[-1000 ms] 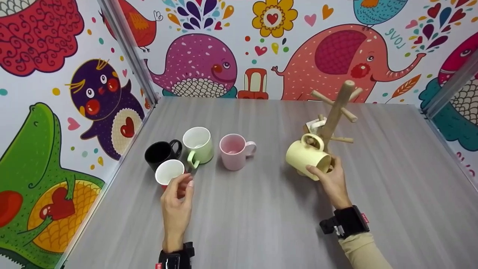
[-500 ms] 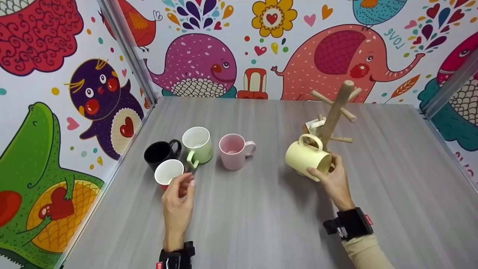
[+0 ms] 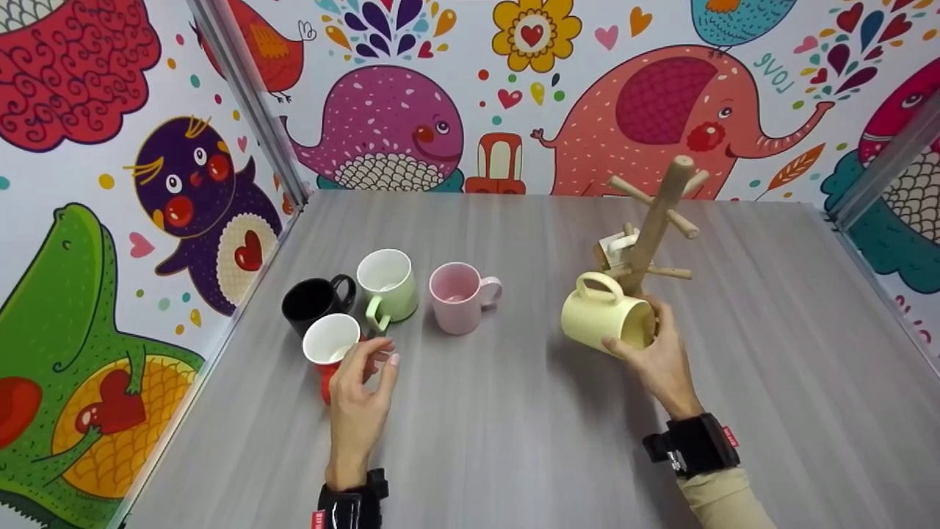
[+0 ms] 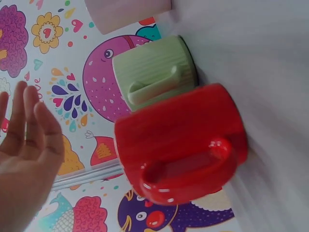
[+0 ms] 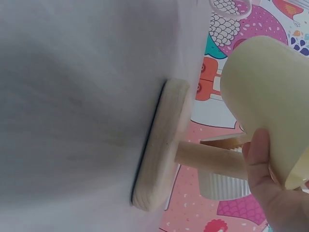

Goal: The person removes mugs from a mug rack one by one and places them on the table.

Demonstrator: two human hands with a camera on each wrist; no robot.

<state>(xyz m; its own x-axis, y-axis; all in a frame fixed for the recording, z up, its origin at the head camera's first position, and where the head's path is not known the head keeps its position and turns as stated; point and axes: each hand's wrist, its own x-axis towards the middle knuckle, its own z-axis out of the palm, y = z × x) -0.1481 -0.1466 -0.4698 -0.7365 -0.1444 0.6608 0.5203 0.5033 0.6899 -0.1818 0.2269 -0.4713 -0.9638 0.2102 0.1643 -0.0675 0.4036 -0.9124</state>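
Note:
My right hand (image 3: 661,356) grips a pale yellow mug (image 3: 598,319) at its rim, thumb outside. The mug lies tilted on its side, handle up, mouth toward the hand, in front of the wooden mug tree (image 3: 657,228). In the right wrist view the mug (image 5: 270,92) is held well above the table, beside the tree's post. My left hand (image 3: 360,393) holds nothing, fingers loosely bent, just right of a red mug with a white inside (image 3: 332,339). The left wrist view shows the red mug (image 4: 178,140) upright, apart from the left hand (image 4: 29,159).
A black mug (image 3: 312,305), a light green mug (image 3: 396,286) and a pink mug (image 3: 457,297) stand upright near the red one. Behind the tree's post a white ribbed mug (image 5: 222,186) is partly hidden. Bare pegs (image 3: 683,224) stick out of the tree. Printed walls bound the table.
The yellow mug has turned and dropped slightly, its handle swinging left, away from the tree's post. My left hand has shifted right, uncovering the red mug's handle.

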